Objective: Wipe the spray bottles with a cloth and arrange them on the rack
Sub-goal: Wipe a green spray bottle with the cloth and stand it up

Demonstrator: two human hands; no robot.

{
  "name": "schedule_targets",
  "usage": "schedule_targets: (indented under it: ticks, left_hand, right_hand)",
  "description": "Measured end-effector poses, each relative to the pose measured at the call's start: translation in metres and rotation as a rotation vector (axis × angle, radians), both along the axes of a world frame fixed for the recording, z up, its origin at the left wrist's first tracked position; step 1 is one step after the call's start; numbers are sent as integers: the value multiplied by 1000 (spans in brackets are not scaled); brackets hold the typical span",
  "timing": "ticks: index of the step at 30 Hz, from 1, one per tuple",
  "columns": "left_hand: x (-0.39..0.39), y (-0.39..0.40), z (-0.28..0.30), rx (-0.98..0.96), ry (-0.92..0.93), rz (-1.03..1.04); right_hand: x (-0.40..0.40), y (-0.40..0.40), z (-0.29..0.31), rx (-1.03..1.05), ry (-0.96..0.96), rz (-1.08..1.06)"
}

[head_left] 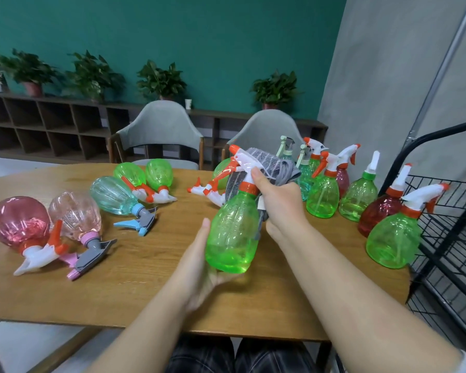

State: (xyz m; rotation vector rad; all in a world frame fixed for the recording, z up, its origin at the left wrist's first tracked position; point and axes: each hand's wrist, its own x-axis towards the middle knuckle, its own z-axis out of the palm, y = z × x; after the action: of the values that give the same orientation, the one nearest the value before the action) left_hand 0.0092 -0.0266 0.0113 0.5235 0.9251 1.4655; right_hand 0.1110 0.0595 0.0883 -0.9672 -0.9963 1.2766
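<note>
Lying on their sides at the left of the wooden table point(135, 267) are a dark pink bottle point(18, 220), a pale pink bottle point(77, 215), a teal bottle point(112, 195) and two green bottles point(143, 175), none carrying any readable label. Further along, the left hand point(199, 267) cups the base of a green spray bottle point(233, 232) held tilted above the table's middle; the thumb lies straight along the bottle's side, while the other fingers are hidden beneath it, so their spread cannot be told. The right hand point(280, 200) grips the bottle's neck together with a grey cloth point(267, 165), thumb pressed at the orange collar, the remaining fingers curled out of sight behind. The cloth hides most of another green bottle lying behind it. To the right, upright bottles point(323, 195) stand clustered, overlapping one another, a large green one point(393, 243) nearest. At the far right the black wire rack point(447, 238) is cut off by the frame edge.
</note>
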Motion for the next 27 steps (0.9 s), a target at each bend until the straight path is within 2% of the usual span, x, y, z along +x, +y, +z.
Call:
schedule_targets:
  ticks: [2,5,8,10,12,16,19,21,27]
  left_hand:
    - [6,-2,-10,54,-16,-71]
    - [12,-5,-22,69,-43,-57]
    - [16,-5,-25,72,-119,-29]
    - [15,-4,-30,56,-130,-12]
    - [12,-3,-31,49,-129,-11]
    - [13,0,-37,54,-78,-46]
    - [12,0,-38,101,-98,-48]
    - [10,-1,-40,140,-107,-47]
    - [12,2,-45,178,-67,-22]
  right_hand:
    - [4,-5,-3,-102,131,1]
    - [13,-9,-15,-232,326,32]
    - [22,-16,-26,-259,364,-62]
    - [26,-22,-34,-200,227,-179]
    - [25,-27,-38,-26,-22,-247]
    - [12,-27,-50,500,-509,-42]
    - [11,-30,-60,724,-974,134]
    - [14,-33,-66,786,-1066,210]
    - [18,-38,-75,889,-1022,261]
